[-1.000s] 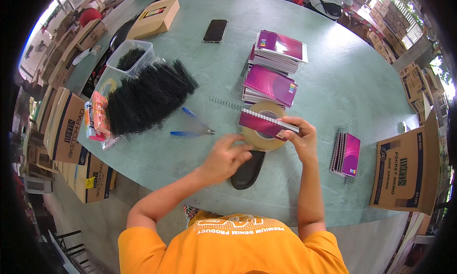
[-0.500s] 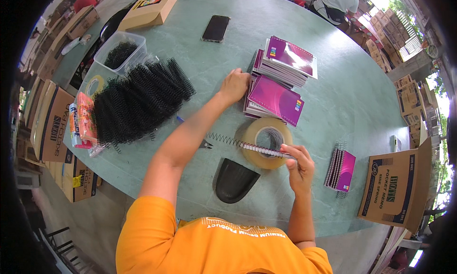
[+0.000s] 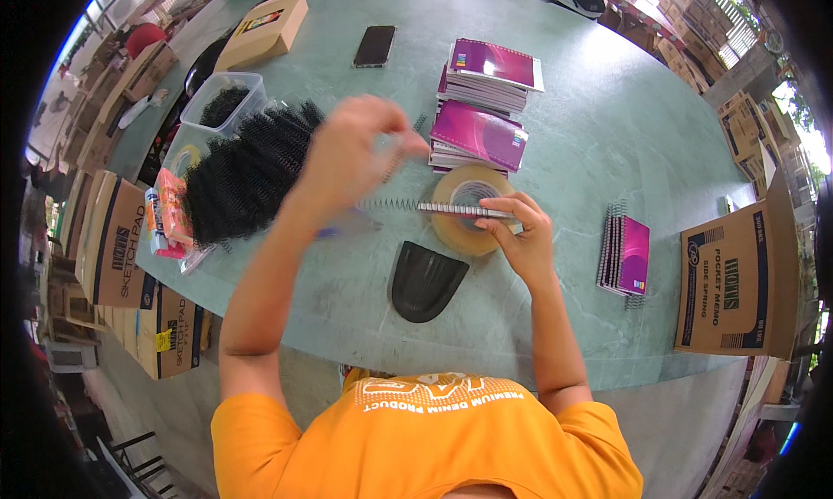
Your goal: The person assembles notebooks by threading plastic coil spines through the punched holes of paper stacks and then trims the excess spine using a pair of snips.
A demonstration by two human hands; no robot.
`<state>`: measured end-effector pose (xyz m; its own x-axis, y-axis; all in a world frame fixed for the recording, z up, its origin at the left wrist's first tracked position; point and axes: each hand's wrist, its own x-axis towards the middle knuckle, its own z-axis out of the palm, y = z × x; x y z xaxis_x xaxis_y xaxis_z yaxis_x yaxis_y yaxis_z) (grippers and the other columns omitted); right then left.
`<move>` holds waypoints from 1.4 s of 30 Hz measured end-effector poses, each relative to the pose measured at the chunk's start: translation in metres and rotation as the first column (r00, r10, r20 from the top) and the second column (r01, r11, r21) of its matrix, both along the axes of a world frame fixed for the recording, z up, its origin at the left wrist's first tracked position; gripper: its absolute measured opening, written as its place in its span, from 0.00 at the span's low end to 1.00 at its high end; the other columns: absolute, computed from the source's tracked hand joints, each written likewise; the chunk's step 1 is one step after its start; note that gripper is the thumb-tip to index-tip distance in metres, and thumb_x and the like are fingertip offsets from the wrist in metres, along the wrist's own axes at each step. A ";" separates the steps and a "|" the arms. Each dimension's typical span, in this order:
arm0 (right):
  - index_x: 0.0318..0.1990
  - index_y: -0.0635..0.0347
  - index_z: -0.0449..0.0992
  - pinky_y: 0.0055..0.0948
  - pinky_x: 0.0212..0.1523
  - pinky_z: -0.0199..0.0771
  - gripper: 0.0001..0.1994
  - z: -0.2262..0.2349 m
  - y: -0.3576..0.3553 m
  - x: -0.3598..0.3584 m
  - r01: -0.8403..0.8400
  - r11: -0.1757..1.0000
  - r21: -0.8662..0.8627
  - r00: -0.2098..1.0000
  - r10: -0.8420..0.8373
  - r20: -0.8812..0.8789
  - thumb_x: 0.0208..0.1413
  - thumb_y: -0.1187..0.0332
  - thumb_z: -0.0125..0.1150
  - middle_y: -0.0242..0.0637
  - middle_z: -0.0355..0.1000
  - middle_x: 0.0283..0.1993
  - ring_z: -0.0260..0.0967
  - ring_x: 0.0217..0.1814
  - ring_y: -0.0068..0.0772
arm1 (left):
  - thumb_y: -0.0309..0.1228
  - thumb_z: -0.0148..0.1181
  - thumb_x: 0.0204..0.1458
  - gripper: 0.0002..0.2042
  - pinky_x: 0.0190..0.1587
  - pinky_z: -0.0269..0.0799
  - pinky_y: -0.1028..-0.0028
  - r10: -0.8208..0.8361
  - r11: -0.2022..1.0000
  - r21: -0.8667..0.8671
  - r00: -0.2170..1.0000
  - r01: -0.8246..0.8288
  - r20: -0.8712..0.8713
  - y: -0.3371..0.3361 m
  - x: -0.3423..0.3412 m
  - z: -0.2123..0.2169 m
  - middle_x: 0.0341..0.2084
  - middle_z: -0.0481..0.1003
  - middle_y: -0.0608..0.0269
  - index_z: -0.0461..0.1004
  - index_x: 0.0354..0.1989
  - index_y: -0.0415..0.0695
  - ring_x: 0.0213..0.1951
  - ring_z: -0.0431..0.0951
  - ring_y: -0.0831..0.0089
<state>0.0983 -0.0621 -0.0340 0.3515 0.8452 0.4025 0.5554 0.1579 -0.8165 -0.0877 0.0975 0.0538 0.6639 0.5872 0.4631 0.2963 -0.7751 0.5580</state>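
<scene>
In my right hand (image 3: pixel 528 239) a small notepad (image 3: pixel 464 210) is pinched at one end, its bound edge toward me. A dark wire spiral (image 3: pixel 390 205) runs along that edge and sticks out past its left end. My left hand (image 3: pixel 360 152) is raised and smeared by motion; its fingers close on another dark spiral coil (image 3: pixel 396 162), partly hidden. Below the notepad lies a wide tape roll (image 3: pixel 453 238), with a black curved pad (image 3: pixel 425 282) nearer me. Purple-covered notepads (image 3: pixel 477 134) stand stacked just beyond.
A heap of black spiral coils (image 3: pixel 247 182) lies at left, beside a clear plastic tub (image 3: pixel 252 87). A phone (image 3: pixel 375 46) and a cardboard box (image 3: pixel 269 32) are farther off. Spiral-bound notepads (image 3: pixel 632 254) and an open carton (image 3: pixel 729 278) stand at right.
My left hand has moved left from beside the notepad stacks, with a coil at its fingers. My right hand still holds the notepad. The whole view has shifted slightly.
</scene>
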 end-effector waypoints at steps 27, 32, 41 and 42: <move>0.38 0.64 0.78 0.24 0.36 0.73 0.11 -0.011 -0.005 -0.003 0.012 0.997 0.082 0.998 -0.006 -0.069 0.45 0.82 0.61 0.39 0.75 0.34 0.74 0.36 0.28 | 0.31 0.60 0.45 0.07 0.37 0.65 0.66 -0.233 0.912 0.258 0.922 0.317 -0.310 -0.045 0.042 -0.057 0.27 0.74 0.62 0.72 0.31 0.44 0.34 0.75 0.64; 0.36 0.64 0.78 0.25 0.37 0.73 0.09 -0.009 -0.006 -0.003 0.017 0.996 0.086 0.999 -0.014 -0.040 0.45 0.80 0.63 0.39 0.75 0.34 0.74 0.36 0.30 | 0.31 0.60 0.45 0.07 0.37 0.65 0.65 -0.218 0.933 0.223 0.936 0.283 -0.275 -0.050 0.047 -0.049 0.27 0.73 0.60 0.72 0.31 0.44 0.38 0.73 0.63; 0.37 0.63 0.76 0.30 0.39 0.73 0.08 -0.015 0.000 -0.008 0.066 0.989 0.132 0.985 -0.044 -0.166 0.48 0.73 0.64 0.39 0.74 0.35 0.74 0.37 0.35 | 0.33 0.61 0.45 0.13 0.45 0.62 0.62 -0.130 0.857 0.415 0.907 0.305 -0.400 -0.043 0.035 -0.053 0.35 0.71 0.60 0.70 0.38 0.43 0.42 0.71 0.63; 0.37 0.64 0.76 0.30 0.39 0.73 0.08 -0.015 -0.001 -0.006 0.026 0.995 0.100 0.989 -0.011 -0.144 0.48 0.73 0.64 0.40 0.74 0.36 0.74 0.38 0.35 | 0.34 0.61 0.45 0.14 0.46 0.61 0.63 -0.135 0.876 0.379 0.905 0.300 -0.404 -0.044 0.036 -0.052 0.36 0.71 0.60 0.70 0.39 0.43 0.43 0.70 0.63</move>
